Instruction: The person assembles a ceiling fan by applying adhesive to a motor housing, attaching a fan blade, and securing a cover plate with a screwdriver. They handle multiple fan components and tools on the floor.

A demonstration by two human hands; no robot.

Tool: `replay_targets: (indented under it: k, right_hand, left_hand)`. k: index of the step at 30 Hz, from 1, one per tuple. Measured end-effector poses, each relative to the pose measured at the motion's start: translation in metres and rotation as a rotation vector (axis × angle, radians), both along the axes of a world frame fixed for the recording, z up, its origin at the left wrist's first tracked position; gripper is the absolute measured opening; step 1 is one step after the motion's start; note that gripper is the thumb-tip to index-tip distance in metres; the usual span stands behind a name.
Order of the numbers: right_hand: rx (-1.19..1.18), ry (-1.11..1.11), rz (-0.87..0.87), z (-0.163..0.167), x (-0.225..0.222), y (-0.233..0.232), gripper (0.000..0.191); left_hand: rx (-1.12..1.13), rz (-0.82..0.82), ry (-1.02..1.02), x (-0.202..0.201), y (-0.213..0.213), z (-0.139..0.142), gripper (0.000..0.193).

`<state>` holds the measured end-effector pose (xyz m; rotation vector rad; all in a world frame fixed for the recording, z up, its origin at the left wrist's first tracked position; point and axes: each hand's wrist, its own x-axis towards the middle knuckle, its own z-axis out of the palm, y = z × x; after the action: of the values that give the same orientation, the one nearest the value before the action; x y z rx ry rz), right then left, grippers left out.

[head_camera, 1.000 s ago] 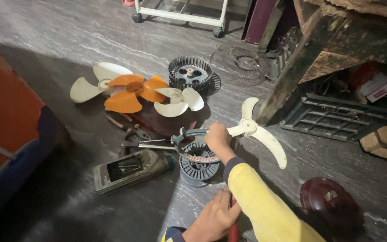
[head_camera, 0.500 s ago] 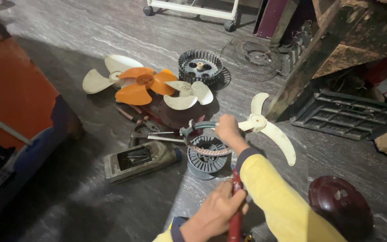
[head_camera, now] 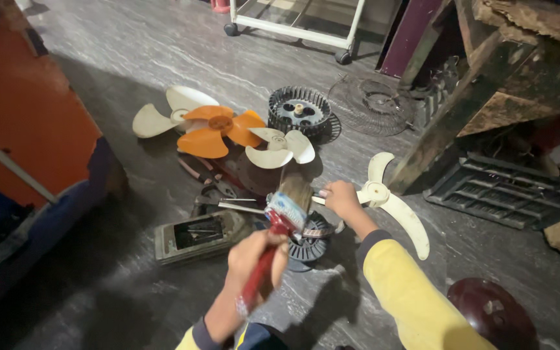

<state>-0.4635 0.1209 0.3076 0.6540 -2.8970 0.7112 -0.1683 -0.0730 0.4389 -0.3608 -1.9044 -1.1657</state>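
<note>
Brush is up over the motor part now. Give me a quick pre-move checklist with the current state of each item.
1. Grip on the paintbrush: the left hand is closed around its red handle. Ok.
2. Bristles aimed at the work: they hang above the black finned motor part, with no visible contact. Ok.
3. Part steadied: the right hand rests at its far edge; whether it truly grips is hidden. Cannot tell.
4. Room for the stroke: the cream fan blade lies right beside the right hand. Not ok.
5. Loose tools: pliers and the grey meter lie close on the left. Not ok.
6. Dirt on the part: too dark to judge. Cannot tell.
</note>
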Motion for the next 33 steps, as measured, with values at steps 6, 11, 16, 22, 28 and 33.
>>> replay_targets:
  k: [6,11,16,22,28,33]
  right_hand:
    - [0.026,0.006,-0.025,0.0,0.017,-0.005,0.025]
    - [-0.23,0.116,0.129,-0.013,0.023,0.008,0.03]
    - [-0.333,0.002,0.058,-0.014,0.022,0.017,0.037]
    - [-0.291,-0.026,0.041,-0.009,0.024,0.026,0.034]
    - [-0.263,0.017,0.041,-0.008,0.025,0.03,0.038]
    - [-0.277,0.031,0.061,-0.006,0.03,0.029,0.038]
  left_hand:
    - [-0.28,0.418,0.199,0.001,-0.014,-0.011,0.02]
    - [0.072,0.299,0.052,0.0,-0.002,-0.005,0.012]
    - [0.157,0.217,-0.066,-0.003,0.011,-0.008,0.01]
    - [0.116,0.202,-0.034,-0.013,0.019,-0.005,0.012]
    - [0.18,0.272,-0.045,-0.015,0.015,-0.022,0.015]
    - [0.635,0.119,-0.238,-0.021,-0.015,-0.029,0.024]
